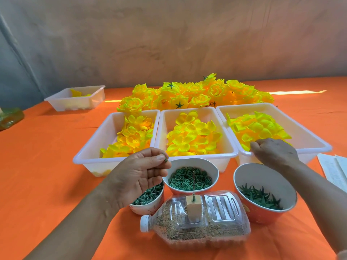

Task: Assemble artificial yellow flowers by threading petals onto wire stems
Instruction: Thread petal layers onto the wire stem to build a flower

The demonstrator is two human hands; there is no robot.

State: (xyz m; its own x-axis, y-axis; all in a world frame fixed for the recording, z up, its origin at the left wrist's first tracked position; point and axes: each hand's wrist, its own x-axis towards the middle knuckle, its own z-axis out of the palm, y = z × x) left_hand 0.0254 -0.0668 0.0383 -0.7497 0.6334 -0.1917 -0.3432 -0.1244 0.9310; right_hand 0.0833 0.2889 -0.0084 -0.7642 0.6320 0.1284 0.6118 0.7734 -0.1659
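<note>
Nearest, the wire stem [193, 184] stands upright in a block [191, 202] on the sand-filled bottle [197, 231], bare: this flower is not yet begun. Left hand [139, 177]: thumb and forefinger pinch a small green piece [166, 160] near the bowls [216, 170]. Right hand [275, 152]: fingers curled down among the petals [259, 128] in the right tray [311, 150]; whether one is gripped cannot be told. Beyond it, a heap of finished flowers [197, 94] indicates many units completed

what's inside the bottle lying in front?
Brown grains fill the lower side of the bottle. A wooden block sits in its upper side, holding an upright wire. How deep the block goes is unclear through the plastic.
</note>
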